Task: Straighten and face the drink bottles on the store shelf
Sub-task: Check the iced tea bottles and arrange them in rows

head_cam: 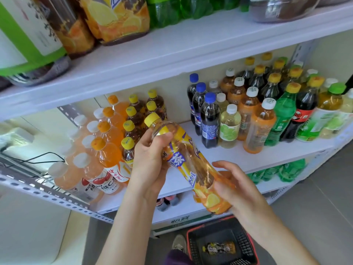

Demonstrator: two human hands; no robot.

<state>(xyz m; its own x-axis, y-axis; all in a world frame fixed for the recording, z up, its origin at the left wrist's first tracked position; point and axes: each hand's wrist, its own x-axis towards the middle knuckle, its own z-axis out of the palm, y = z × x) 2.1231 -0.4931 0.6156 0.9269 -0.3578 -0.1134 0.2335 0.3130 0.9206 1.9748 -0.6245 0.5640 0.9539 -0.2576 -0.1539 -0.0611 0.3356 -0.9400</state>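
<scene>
A person stands at a white store shelf and holds one iced tea bottle in front of it with both bare hands. The bottle is tilted, its yellow cap pointing up and to the left, its base down and to the right, and its yellow and orange label with lemon slices turned towards the camera. The left hand has its grip closed around the bottle's shoulder just under the cap, thumb lying across the front. The right hand cups the lower end, its grip partly closed on the base, fingers spread along the side. The bottle is off the shelf, held over an open stretch of the shelf board.

Behind the left hand stand rows of matching yellow-capped tea bottles, with orange soda bottles and pale pink drinks with white caps to their left. On the right are blue-capped cola bottles, pale lime drinks, orange juice drinks and green bottles. On the floor below sits a red and black shopping basket with one more bottle lying inside
</scene>
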